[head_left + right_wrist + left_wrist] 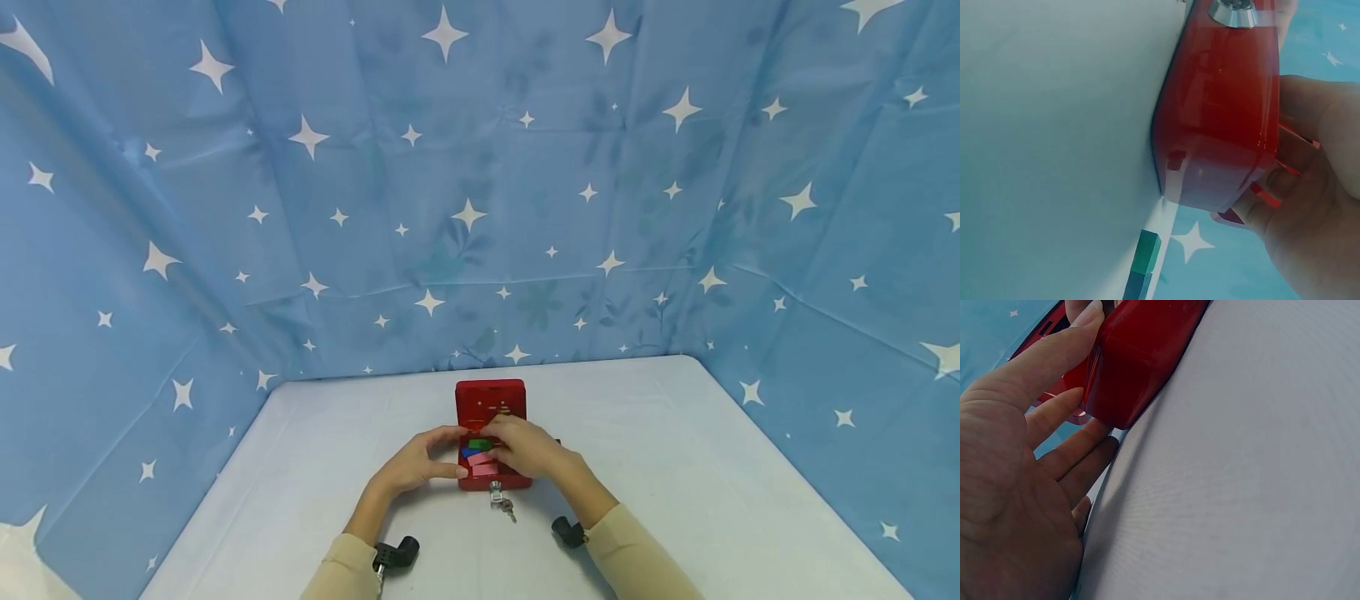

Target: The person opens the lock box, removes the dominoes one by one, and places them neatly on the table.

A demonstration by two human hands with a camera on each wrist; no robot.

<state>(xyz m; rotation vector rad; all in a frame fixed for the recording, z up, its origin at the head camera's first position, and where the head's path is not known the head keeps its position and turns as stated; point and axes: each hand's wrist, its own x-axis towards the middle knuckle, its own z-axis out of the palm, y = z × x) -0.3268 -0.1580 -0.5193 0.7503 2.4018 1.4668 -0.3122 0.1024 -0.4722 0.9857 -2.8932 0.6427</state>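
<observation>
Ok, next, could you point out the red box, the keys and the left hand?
Red box [1216,109]: right wrist view, on its front wall, below the lock.
Keys [507,505]: head view, on the wide end.
Left hand [411,463]: head view, on its back.

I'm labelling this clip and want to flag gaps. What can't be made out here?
Head view: much of the red box's right inside, covered by the right grip.
Head view: teeth of the keys, too small.
Left wrist view: box interior, hidden by its wall.
Right wrist view: lock, cut by top edge; blue block, by bottom edge.
</observation>
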